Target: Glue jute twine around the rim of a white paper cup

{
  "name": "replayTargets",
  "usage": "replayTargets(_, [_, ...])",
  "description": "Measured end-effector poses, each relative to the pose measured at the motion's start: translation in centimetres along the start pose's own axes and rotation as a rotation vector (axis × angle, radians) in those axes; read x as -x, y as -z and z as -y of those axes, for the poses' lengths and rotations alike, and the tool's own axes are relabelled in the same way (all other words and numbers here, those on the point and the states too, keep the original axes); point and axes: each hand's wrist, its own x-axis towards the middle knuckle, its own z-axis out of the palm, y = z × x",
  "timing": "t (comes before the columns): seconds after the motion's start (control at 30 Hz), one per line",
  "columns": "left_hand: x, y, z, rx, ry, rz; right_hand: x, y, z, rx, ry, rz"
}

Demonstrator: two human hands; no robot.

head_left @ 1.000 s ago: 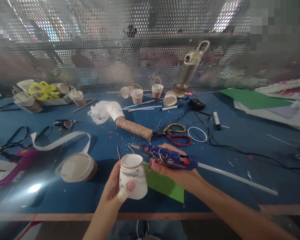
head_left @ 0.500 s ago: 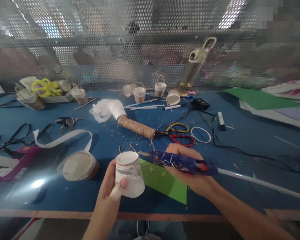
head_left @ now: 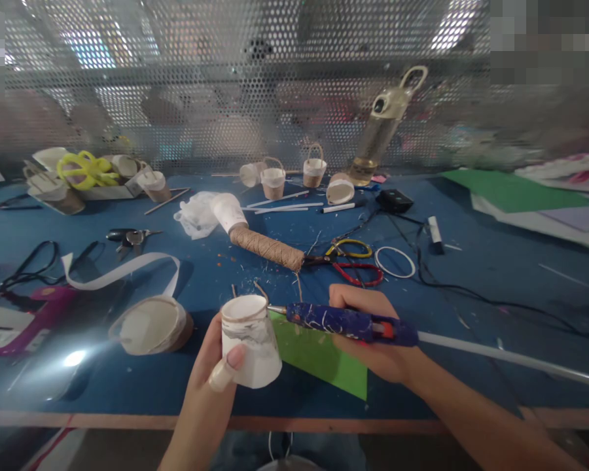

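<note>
My left hand (head_left: 211,369) is closed round a small white paper cup (head_left: 249,340), held bottom up, with a brown twine band at its top edge. My right hand (head_left: 373,337) grips a dark blue hot glue gun (head_left: 348,322) with a white glue stick (head_left: 495,356) trailing out to the right. The gun's nozzle touches the cup just below the twine band. A green paper sheet (head_left: 324,360) lies on the blue table (head_left: 471,288) under both.
A spool of brown twine (head_left: 265,247), red and yellow scissors (head_left: 348,261), a white ring (head_left: 395,261), a paper strip with a cup (head_left: 150,324), small finished cup baskets (head_left: 314,171), a bottle (head_left: 383,127) and black cables lie about. A perforated metal screen closes the back.
The glue gun's nozzle moved left and reached the cup's side; a second ago it stood beside the rim. The cup tilted slightly in my left hand.
</note>
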Motion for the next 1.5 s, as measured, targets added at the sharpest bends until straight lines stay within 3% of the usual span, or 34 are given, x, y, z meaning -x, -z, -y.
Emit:
replayTargets(0.87, [-0.3,0.4,1.0,-0.140,-0.061,-0.024,0.3,-0.4,0.3,0.067,0.089,-0.010])
replayTargets(1.5, [0.1,0.0,-0.3,0.020,0.033,-0.022,0.1,0.1,0.0,0.019,-0.087,0.023])
